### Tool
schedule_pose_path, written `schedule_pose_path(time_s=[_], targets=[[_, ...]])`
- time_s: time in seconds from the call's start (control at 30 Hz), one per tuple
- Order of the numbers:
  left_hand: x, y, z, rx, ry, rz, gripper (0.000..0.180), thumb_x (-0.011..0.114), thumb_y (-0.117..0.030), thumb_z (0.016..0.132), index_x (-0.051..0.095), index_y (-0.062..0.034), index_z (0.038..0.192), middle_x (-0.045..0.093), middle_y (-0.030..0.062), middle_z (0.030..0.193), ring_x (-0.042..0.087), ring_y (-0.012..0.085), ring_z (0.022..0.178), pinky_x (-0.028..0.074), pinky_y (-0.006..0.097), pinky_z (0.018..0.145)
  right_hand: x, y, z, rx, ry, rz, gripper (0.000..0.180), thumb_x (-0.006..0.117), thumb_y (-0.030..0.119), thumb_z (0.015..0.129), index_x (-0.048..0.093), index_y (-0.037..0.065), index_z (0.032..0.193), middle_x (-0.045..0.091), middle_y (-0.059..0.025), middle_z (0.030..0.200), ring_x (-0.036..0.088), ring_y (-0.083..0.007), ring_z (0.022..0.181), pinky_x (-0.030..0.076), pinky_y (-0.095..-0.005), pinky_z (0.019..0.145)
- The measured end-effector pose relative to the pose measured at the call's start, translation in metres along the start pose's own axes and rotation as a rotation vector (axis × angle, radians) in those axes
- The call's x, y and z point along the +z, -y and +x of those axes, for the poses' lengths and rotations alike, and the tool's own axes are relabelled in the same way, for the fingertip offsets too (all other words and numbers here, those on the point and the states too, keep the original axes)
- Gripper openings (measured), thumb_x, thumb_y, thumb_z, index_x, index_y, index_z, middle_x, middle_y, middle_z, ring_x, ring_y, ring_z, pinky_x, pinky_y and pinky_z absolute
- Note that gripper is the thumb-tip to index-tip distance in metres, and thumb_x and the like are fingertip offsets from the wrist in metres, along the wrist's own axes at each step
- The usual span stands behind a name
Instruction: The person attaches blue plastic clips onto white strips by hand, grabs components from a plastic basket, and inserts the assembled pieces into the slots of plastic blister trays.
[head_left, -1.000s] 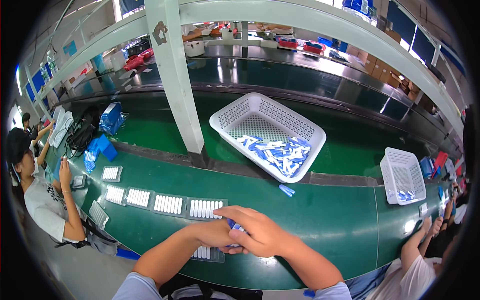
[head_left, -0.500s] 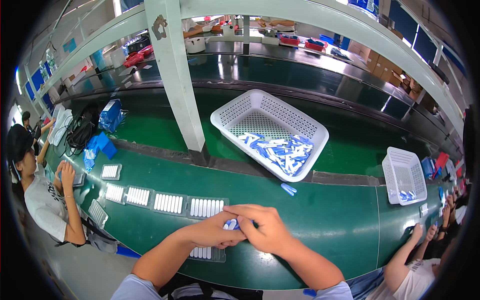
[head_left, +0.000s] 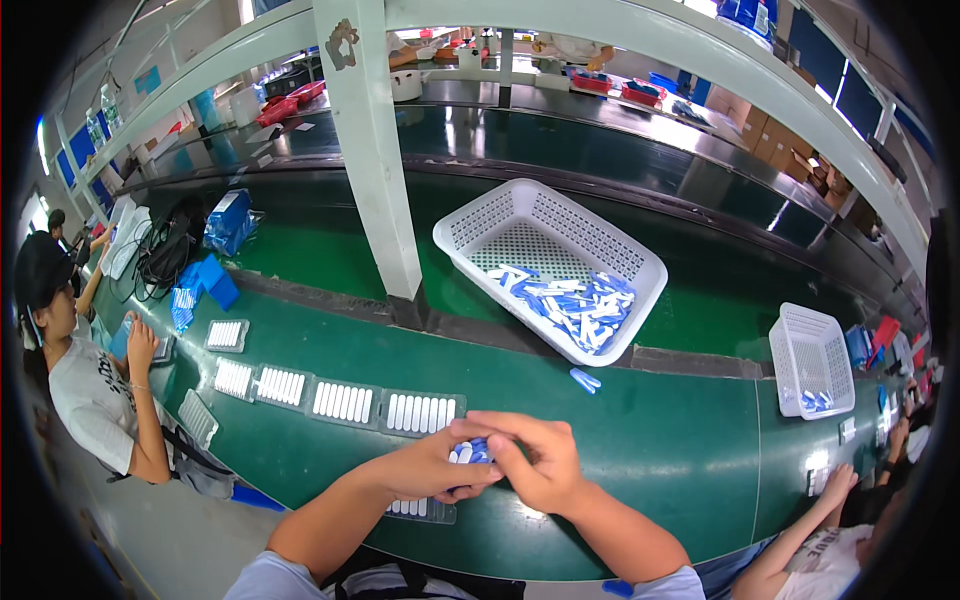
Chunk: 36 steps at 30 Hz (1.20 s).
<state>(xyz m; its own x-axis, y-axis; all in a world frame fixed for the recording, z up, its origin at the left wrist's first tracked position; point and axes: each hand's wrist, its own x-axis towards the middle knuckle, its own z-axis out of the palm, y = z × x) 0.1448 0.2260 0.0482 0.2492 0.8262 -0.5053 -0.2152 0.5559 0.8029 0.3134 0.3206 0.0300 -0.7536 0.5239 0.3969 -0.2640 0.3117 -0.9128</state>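
My left hand (head_left: 425, 470) and right hand (head_left: 535, 460) meet low in the middle of the frame, fingers curled and pressed together around a small bunch of blue-and-white plastic pieces (head_left: 468, 452) that I pinch between them. Under my left hand lies a clear ribbed tray (head_left: 420, 508) on the smooth green tabletop (head_left: 660, 470). A row of similar trays filled with white sticks (head_left: 340, 400) runs to the left. Above centre sits a white perforated plastic basket (head_left: 550, 265) holding a heap of the same pieces; one loose blue piece (head_left: 585, 380) lies just below its rim. A pale square pillar (head_left: 375, 150) rises left of the basket
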Motion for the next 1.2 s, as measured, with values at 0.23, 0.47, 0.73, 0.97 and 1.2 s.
schedule_pose_path(time_s=[0.23,0.47,0.73,0.97,1.2], targets=[[-0.011,0.012,-0.018,0.092,0.024,-0.191,0.021,0.067,-0.022,0.099,0.060,-0.0067,0.112,0.050,-0.0006,0.070,0.044,0.0061,0.058,0.028,0.022,0.045,0.002,0.018,0.006,-0.094,0.226,-0.118,0.044,0.057,0.010,0.097,0.056,-0.002,0.139,0.060,-0.0205,0.139,0.051,-0.0375,0.137,0.043,-0.0456,0.108],[-0.001,0.053,-0.040,0.138,0.100,-0.315,0.018,0.063,-0.027,0.102,0.060,-0.0101,0.100,0.046,-0.0031,0.067,0.040,0.0046,0.054,0.026,0.022,0.043,0.027,0.019,0.000,-0.104,0.441,-0.278,0.048,0.059,0.022,0.097,0.056,0.001,0.140,0.056,-0.0166,0.146,0.044,-0.0393,0.142,0.037,-0.0492,0.113],[0.006,0.128,-0.096,-0.109,0.263,-0.254,0.021,0.063,-0.027,0.101,0.066,-0.0069,0.109,0.047,-0.0016,0.070,0.041,0.0074,0.055,0.029,0.024,0.047,0.100,0.054,-0.035,0.142,0.641,-0.079,0.056,0.060,0.032,0.100,0.050,0.002,0.146,0.056,-0.0213,0.143,0.049,-0.0397,0.138,0.040,-0.0483,0.111],[0.008,0.171,-0.132,0.036,0.246,-0.733,0.018,0.058,-0.025,0.104,0.057,-0.0080,0.103,0.046,-0.0017,0.071,0.041,0.0074,0.056,0.031,0.022,0.050,0.154,0.040,-0.093,0.227,0.272,0.043,0.054,0.059,0.030,0.100,0.050,-0.001,0.143,0.053,-0.0277,0.143,0.053,-0.0417,0.133,0.040,-0.0466,0.112],[-0.009,0.179,-0.149,0.079,0.131,-1.046,0.015,0.059,-0.020,0.103,0.056,-0.0075,0.095,0.055,0.0046,0.077,0.054,0.0136,0.064,0.044,0.027,0.054,0.189,0.040,-0.103,0.142,0.182,-0.305,0.105,0.094,0.033,0.065,0.040,0.003,0.149,0.044,-0.0234,0.151,0.044,-0.0447,0.139,0.040,-0.0505,0.111]])
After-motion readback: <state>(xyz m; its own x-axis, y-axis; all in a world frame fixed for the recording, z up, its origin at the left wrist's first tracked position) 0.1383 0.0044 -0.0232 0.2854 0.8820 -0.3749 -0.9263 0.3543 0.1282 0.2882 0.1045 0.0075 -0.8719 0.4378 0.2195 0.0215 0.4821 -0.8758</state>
